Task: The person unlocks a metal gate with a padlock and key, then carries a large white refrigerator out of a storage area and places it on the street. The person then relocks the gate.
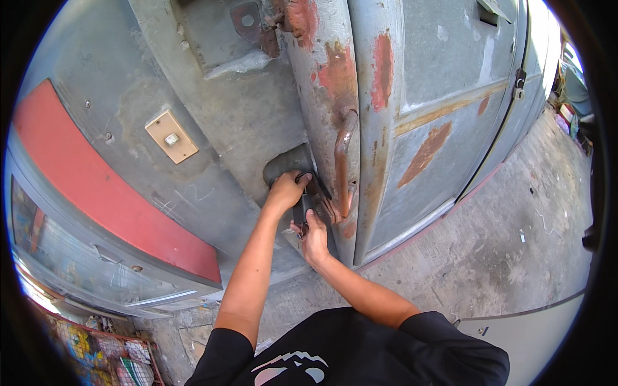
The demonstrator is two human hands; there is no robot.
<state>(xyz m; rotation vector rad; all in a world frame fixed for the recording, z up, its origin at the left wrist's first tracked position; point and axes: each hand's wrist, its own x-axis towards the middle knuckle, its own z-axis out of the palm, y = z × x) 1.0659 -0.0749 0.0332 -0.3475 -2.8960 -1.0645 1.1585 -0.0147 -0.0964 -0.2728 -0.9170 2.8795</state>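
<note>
"When I sweep the remote feed from the left, first up is a red curved strip (116, 180) at 9 o'clock. Next?"

"Beige switch plate (172, 136), 10 o'clock, tilted, fixed to the grey metal wall (244, 109). Then the hands."

"Left one?"

"Near dead centre, I've got the left hand (288, 193) at the lower edge of a rounded opening (291, 161). Fingers curled, fingertips at the upper end of a dark narrow piece (300, 211). Can't tell if they actually pinch it."

"So where's the piece?"

"Just under centre, towards 6 o'clock, between both hands. Partly covered, exact kind unclear to me."

"Right one?"

"The right hand (315, 241) is at 6 o'clock, gripping the piece's lower part, thumb on the near side."

"Further right?"

"Rusty bent handle (343, 161), about 1 o'clock, on a post with red and brown patches. Past it, a grey metal door (463, 77), then a small padlock (518, 93) at 2 o'clock. Stained concrete floor (502, 238) from 3 to 4. Logged."
</note>
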